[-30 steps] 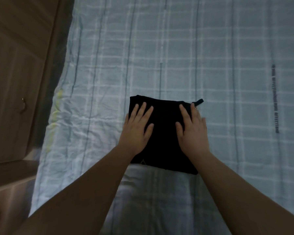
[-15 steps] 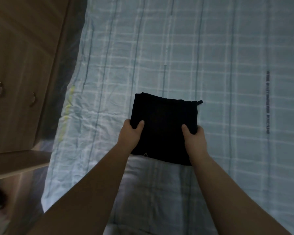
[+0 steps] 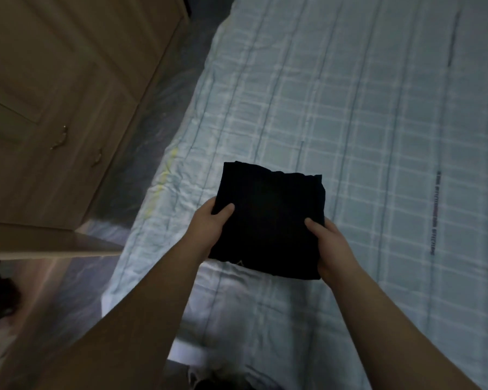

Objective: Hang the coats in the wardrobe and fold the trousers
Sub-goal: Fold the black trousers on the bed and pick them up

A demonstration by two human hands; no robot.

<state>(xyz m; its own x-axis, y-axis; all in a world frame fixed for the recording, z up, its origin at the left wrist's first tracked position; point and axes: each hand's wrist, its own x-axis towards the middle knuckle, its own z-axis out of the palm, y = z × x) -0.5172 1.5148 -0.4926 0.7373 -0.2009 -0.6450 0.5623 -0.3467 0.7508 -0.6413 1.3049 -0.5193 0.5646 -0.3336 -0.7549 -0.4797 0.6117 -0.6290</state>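
With trousers (image 3: 268, 218) already folded, left hand (image 3: 209, 226) and right hand (image 3: 330, 243) each grip an edge above the bed (image 3: 378, 108); no coats visible.

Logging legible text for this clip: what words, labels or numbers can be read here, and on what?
Dark printed line on the checked bedsheet, right of the folded black trousers: lettering too small and blurred to read.
Nothing else legible.
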